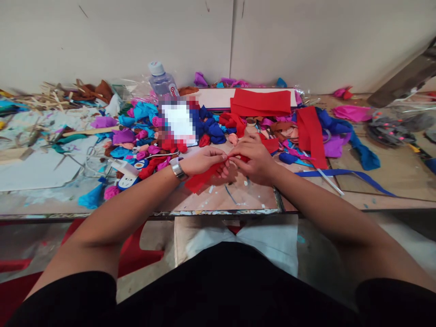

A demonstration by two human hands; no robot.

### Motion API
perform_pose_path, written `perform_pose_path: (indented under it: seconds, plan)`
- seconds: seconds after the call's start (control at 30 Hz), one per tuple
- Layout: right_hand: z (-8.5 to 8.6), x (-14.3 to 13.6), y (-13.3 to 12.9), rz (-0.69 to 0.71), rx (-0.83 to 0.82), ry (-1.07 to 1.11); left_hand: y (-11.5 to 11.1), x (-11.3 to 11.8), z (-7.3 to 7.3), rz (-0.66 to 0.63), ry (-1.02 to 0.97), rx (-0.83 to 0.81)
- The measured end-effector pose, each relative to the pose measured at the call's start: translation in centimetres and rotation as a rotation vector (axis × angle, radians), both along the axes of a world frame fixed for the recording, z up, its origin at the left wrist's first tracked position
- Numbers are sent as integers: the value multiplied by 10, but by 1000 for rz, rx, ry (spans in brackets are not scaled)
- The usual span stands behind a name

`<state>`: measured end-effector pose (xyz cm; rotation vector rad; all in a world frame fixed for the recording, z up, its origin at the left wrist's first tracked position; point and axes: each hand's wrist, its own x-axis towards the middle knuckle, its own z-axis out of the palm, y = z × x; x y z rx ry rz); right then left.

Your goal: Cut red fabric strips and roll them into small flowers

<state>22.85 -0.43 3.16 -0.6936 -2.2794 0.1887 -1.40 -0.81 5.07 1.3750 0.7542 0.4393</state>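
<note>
Both hands meet over the front of the table, pinching a strip of red crepe paper (200,179) between their fingertips. My left hand (209,162), with a metal-banded watch (177,169) at the wrist, is closed on the strip, whose loose end hangs down to the left beneath it. My right hand (254,156) is closed on the strip's other end, and its fingers hide part of the paper. Just behind the hands lie crumpled paper pieces in red and blue (214,130), with a small roll of tape (251,121) beside them.
Folded red crepe paper (260,102) lies at the back, another red strip (311,136) to the right. A water bottle (163,81) stands behind the colourful heap. A power strip (127,180) with cables lies left. Wooden sticks (51,97) are piled at far left; a blue ribbon (350,173) is at right.
</note>
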Motion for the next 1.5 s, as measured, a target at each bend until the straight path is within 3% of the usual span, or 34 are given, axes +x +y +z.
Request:
perform_pose_path:
  seconds: [0.17, 0.33, 0.47, 0.97, 1.3, 1.5]
  plan:
    - [0, -3, -2, -78, -40, -16, -1, 1, 0, 17, 161, 395]
    - [2, -7, -7, -117, -105, -67, -10, 4, 5, 91, 531, 912]
    - [2, -10, -9, -122, -161, -128, -16, 7, 3, 151, 676, 1105]
    - [3, -4, -6, -109, -184, -57, -16, 8, 1, 129, 685, 1048]
    - [1, -4, -3, -152, -188, -44, -14, 5, 5, 82, 538, 860]
    - [-3, 1, 3, -54, -209, -34, -8, 2, 1, 53, 556, 878]
